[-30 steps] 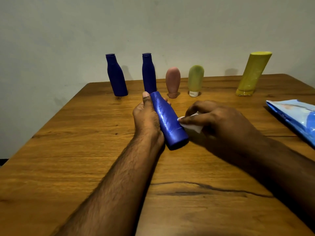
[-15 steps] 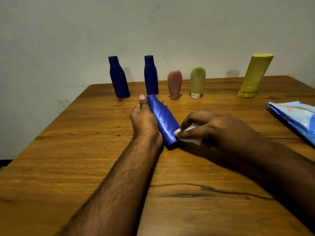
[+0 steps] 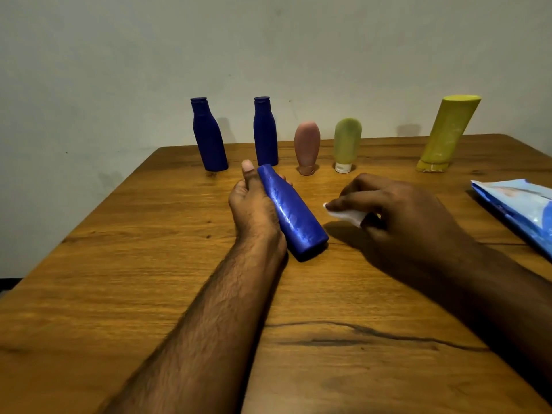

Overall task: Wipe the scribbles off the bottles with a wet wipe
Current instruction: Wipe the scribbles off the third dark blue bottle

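My left hand [image 3: 254, 209] grips a blue bottle [image 3: 291, 213] that lies tilted, neck pointing away, its base near the table. The bottle's surface looks wet and shiny. My right hand [image 3: 397, 216] pinches a white wet wipe [image 3: 343, 215] a short gap to the right of the bottle, not touching it. Along the back of the table stand two dark blue bottles [image 3: 209, 135] [image 3: 265, 132], a pink tube [image 3: 307, 147], a green tube [image 3: 347, 144] and a tall yellow tube [image 3: 446, 134].
The wooden table [image 3: 149, 279] runs to a wall at the back. A blue wet-wipe pack [image 3: 519, 207] lies at the right edge. A dark crack mark crosses the table near me.
My right hand has pulled the wipe off the bottle and moved it right, leaving a gap. The left hand still holds the bottle in about the same place.
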